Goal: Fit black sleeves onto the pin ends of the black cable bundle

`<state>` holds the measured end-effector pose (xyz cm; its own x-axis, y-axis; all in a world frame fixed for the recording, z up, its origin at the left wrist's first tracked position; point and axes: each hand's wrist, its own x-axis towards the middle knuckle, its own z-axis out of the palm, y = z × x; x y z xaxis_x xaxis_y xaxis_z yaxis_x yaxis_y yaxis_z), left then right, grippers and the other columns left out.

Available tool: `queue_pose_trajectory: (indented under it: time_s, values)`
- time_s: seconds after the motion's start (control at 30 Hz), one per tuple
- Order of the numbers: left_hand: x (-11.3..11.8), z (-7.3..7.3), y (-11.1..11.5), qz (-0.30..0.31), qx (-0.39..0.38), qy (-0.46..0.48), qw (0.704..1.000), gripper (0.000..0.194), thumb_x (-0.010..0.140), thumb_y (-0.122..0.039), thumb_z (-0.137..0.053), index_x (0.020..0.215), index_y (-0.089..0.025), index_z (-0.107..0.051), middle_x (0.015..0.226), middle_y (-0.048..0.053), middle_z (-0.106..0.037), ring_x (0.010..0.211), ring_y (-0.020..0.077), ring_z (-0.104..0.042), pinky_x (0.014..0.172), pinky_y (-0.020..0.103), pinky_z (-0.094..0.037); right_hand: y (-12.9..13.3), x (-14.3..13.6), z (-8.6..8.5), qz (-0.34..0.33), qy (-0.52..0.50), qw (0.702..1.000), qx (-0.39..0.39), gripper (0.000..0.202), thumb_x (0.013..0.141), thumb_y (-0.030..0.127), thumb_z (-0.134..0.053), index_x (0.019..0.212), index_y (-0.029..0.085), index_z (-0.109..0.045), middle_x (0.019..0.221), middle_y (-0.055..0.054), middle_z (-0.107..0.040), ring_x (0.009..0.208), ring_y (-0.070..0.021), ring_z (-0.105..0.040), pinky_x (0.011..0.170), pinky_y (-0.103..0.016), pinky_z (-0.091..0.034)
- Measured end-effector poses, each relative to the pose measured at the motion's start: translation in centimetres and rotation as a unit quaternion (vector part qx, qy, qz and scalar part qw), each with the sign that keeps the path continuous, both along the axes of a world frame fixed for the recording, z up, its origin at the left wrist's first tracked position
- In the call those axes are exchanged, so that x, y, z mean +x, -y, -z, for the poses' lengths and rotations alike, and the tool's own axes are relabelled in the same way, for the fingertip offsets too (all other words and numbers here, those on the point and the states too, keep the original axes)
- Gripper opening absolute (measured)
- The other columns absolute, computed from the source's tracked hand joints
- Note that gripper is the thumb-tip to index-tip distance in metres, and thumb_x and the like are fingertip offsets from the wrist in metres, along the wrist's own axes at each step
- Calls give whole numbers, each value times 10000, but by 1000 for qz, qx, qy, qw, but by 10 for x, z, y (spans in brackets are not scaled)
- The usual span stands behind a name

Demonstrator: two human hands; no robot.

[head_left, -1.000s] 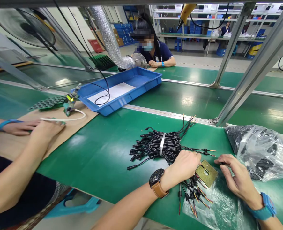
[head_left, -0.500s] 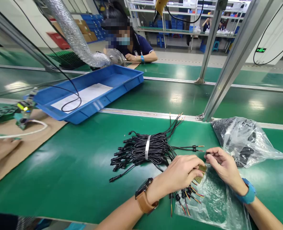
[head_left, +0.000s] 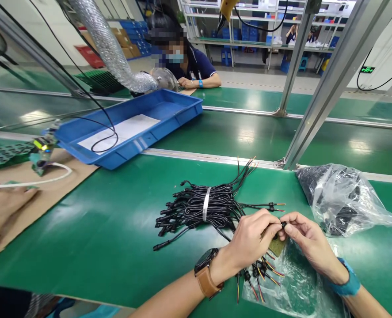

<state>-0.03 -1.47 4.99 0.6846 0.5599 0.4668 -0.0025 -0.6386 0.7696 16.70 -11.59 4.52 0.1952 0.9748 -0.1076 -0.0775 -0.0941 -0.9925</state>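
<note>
A bundle of black cables, tied with a white band, lies on the green table with connectors to the left and bare coloured wire ends to the right. My left hand pinches a wire end, largely hidden by the fingers. Meeting its fingertips, my right hand holds a small black part. Below the fingers is a small olive-brown piece. Several wire ends with black fittings rest on a clear plastic bag under my hands.
A plastic bag of black parts lies at the right. A blue tray with paper stands back left, near a metal upright. Another person's hand is at the left edge; a masked person sits across.
My right hand has moved left and slightly down, bringing the black part against my left fingertips. The whole view has shifted slightly.
</note>
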Motion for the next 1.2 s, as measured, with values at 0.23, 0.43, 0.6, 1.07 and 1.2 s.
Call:
queue_pose_trajectory:
  time_s: [0.23, 0.43, 0.6, 1.07, 1.2]
  values:
    - [0, 3, -1, 5, 20, -5, 1000, 183, 992, -174, -539, 865, -139, -666, 793, 38, -669, 710, 116, -601, 659, 223, -462, 2, -2, 3, -2, 17, 1000, 20, 311, 939, 473, -661, 1045, 180, -651, 815, -42, -692, 737, -159, -671, 721, -285, -571]
    - [0, 10, -1, 4, 29, -10, 1000, 175, 998, -198, -537, 875, -147, -650, 802, 40, -661, 725, 127, -601, 675, 234, -470, 7, -3, 11, 35, 221, 969, 107, 177, 998, 341, -588, 1069, 209, -684, 1012, -82, -692, 901, -178, -678, 791, -280, -574]
    - [-4, 3, -12, 61, 11, -67, 996, 179, 924, -114, -571, 1095, -140, -613, 982, 73, -663, 871, 166, -627, 744, 258, -500, 5, 4, 14, 36, 268, 955, 119, 149, 999, 292, -584, 1090, 218, -675, 1023, -70, -699, 896, -175, -692, 791, -266, -578]
    - [-3, 16, -16, 45, 89, -63, 993, 105, 983, -155, -525, 891, -156, -575, 829, 34, -643, 743, 156, -601, 691, 266, -450, 2, 4, 19, 8, 286, 949, 133, 125, 992, 254, -589, 1084, 223, -667, 992, -53, -715, 840, -154, -703, 744, -236, -585]
    - [-3, 18, -18, 48, 102, -48, 992, 138, 994, -135, -484, 898, -157, -581, 817, 35, -647, 716, 150, -600, 671, 260, -460, 1, -2, 19, 16, 315, 932, 179, 131, 990, 200, -579, 1083, 229, -666, 980, -48, -715, 864, -150, -692, 767, -237, -576]
